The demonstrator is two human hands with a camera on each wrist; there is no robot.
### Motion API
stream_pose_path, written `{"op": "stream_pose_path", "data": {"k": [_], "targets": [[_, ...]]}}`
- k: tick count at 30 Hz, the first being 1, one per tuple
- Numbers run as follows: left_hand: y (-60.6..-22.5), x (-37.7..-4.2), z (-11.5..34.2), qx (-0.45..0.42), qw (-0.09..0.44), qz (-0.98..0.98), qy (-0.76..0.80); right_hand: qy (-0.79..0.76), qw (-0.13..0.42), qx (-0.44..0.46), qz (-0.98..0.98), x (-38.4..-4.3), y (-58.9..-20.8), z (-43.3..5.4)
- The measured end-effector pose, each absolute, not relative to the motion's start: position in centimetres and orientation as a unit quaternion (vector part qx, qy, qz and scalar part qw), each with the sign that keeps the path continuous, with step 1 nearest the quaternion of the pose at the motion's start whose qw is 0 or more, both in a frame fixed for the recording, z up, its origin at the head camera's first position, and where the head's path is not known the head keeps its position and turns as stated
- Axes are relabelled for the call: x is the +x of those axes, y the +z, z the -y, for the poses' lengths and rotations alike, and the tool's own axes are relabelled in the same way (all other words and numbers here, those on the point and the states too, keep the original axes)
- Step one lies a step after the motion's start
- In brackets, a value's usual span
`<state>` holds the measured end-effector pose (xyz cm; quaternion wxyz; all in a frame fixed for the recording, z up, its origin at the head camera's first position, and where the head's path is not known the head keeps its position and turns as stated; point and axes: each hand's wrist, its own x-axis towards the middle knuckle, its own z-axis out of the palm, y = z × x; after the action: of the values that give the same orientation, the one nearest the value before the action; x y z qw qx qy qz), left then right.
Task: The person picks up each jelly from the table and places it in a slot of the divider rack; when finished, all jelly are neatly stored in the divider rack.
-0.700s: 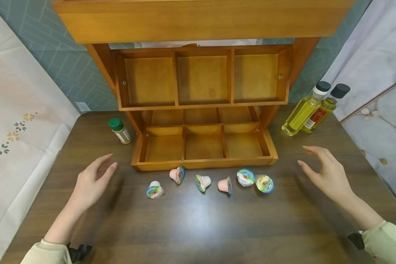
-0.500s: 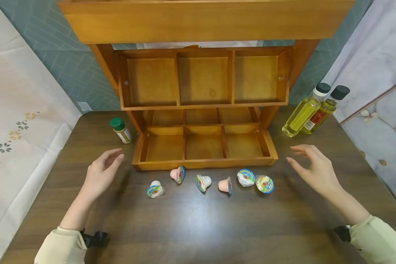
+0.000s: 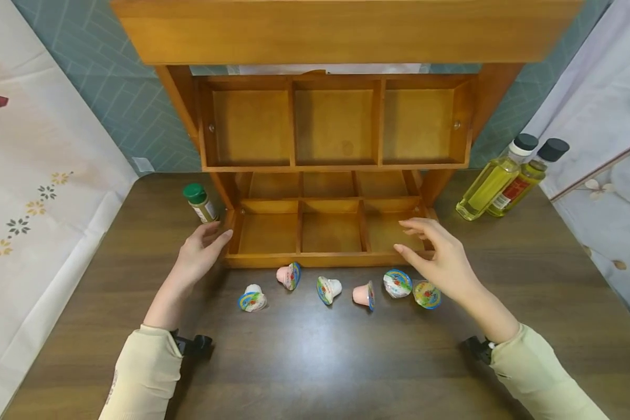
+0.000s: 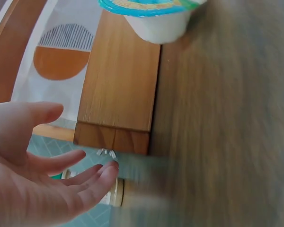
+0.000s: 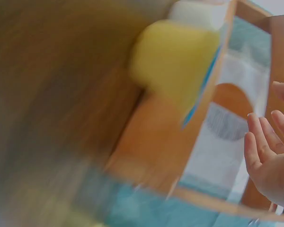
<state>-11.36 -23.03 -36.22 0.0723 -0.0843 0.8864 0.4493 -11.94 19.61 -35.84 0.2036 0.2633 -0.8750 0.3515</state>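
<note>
My left hand, fingers relaxed and holding nothing, is at the front left corner of a wooden tiered rack. My right hand overlaps the right compartment of the lower tray in the head view, thumb and fingers apart with nothing between them. Small jelly cups with printed lids lie in a loose row before the rack. A white cup is leftmost, then a pink cup. A yellowish cup lies rightmost, just below my right hand. In the right wrist view that yellow cup is blurred.
A green-capped spice jar stands left of the rack, just behind my left fingers. Two oil bottles stand at the back right. Above the lower tray, the middle tray and a top board overhang the table.
Both hands have moved inward: the left to the right up to the rack's corner, the right leftward over the lower tray's right side. The cups stay in place; the view shifts slightly.
</note>
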Motion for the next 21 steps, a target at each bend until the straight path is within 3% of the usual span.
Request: {"op": "stream_pose_path", "data": {"k": [8, 15, 21], "targets": [[-36.8, -13.0, 21.6, -0.095, 0.118, -0.863, 0.483, 0.389, 0.151, 0.349, 0.839, -11.1, -34.1, -14.3], [-37.3, -13.6, 21.2, -0.089, 0.108, -0.858, 0.494, 0.374, 0.049, 0.439, 0.816, -10.0, -33.3, -9.0], [-37.9, -13.9, 21.7, -0.089, 0.104, -0.866, 0.482, 0.325, 0.006, 0.495, 0.806, -9.5, -34.4, -4.3]]}}
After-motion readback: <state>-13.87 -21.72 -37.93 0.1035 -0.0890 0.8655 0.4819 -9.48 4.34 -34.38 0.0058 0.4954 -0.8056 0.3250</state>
